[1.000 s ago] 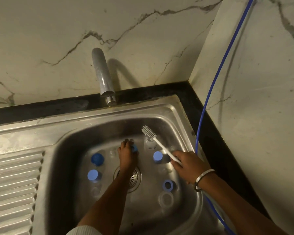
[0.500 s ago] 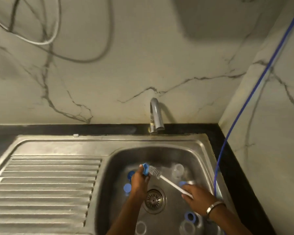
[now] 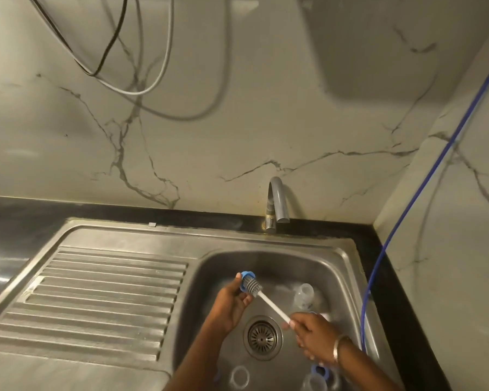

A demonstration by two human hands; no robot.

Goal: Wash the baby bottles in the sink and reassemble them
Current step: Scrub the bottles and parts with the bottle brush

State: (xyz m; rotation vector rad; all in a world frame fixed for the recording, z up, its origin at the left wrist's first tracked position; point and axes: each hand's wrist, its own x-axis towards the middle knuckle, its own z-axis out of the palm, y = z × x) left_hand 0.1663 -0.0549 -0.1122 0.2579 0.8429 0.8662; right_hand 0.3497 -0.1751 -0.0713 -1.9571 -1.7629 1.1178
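Marble-veined wall panels back a steel sink (image 3: 347, 266) set in a black counter, with a ribbed drainboard (image 3: 102, 300) to my left and a grey tap (image 3: 277, 204) at the rear. My left hand (image 3: 232, 303) pinches a blue bottle ring (image 3: 244, 279) above the basin, its opening turned toward the brush. My right hand (image 3: 311, 331) grips the white handle of the bottle brush (image 3: 266, 299); its long axis runs diagonally, bristle head pointing up-left into the ring. The hands are apart, joined only by the brush. A clear bottle (image 3: 304, 296) stands in the basin beyond the drain (image 3: 261, 337). More clear and blue parts lie near the bottom edge.
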